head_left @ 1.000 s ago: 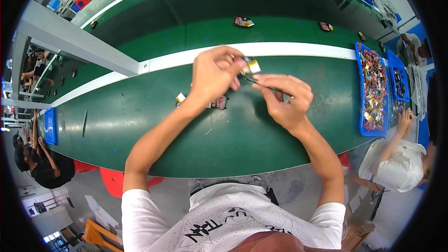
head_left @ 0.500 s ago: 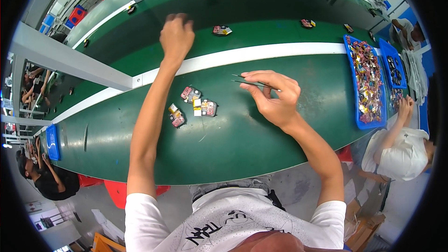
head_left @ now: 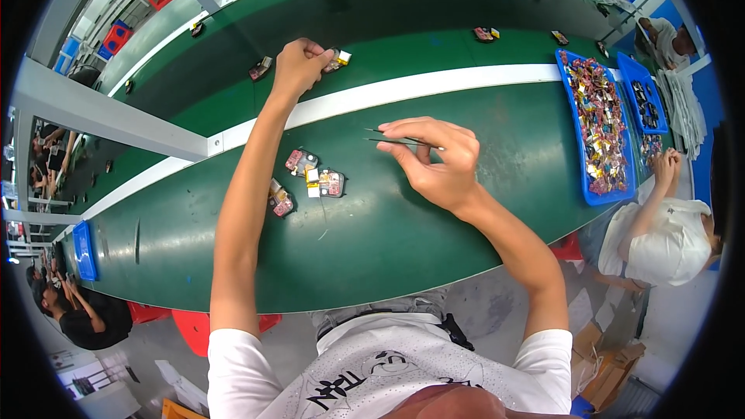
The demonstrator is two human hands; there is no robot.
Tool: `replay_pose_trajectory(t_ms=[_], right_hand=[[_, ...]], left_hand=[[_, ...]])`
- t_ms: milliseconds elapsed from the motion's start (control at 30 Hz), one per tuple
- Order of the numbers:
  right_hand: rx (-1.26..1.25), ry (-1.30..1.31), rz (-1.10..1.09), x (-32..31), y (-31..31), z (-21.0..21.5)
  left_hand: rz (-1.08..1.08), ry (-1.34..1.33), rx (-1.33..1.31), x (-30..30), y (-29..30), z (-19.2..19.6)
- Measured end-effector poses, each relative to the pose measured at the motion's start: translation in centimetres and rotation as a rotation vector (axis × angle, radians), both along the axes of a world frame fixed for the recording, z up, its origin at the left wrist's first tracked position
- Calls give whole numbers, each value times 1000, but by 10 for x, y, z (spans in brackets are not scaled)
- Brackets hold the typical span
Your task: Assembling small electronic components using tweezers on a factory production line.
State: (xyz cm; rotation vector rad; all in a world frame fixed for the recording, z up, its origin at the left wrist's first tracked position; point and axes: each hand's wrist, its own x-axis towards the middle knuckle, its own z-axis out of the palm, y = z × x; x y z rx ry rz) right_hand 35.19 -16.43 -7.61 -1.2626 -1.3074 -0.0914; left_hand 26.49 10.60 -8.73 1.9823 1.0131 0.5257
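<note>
My left hand reaches over the white rail to the far green strip. Its fingers are closed at the left edge of a small electronic module with red, white and yellow parts. Left of that hand lies a similar module. My right hand pinches dark tweezers above the near tabletop, their tips apart and pointing left with nothing between them. Between my forearms, three modules sit close together: one at the back, one to the right, and one partly hidden by my left forearm.
On the right stand a blue tray heaped with small coloured parts and another blue tray with black parts. A co-worker in white sits beyond. A grey post rises at left; a blue tray stands at the far left.
My left hand has come down to a module, its fingers closing at it. That module has shifted left; another now shows left of the hand. My right hand still holds the tweezers.
</note>
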Motion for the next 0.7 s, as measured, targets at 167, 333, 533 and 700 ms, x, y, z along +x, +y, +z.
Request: replay_pose_trajectory(t_ms=[167,333,533,700], right_hand=[[-112,280,30,-3,-1,2],[-249,705,168,0,-1,10],[-256,568,120,-3,-4,5],[-226,450,33,-9,-4,3]], left_hand=[[-12,-80,61,-32,-49,22],[-163,-118,-182,-64,-109,46],[-214,-154,-275,-69,-132,52],[-232,-157,-249,-71,-135,45]])
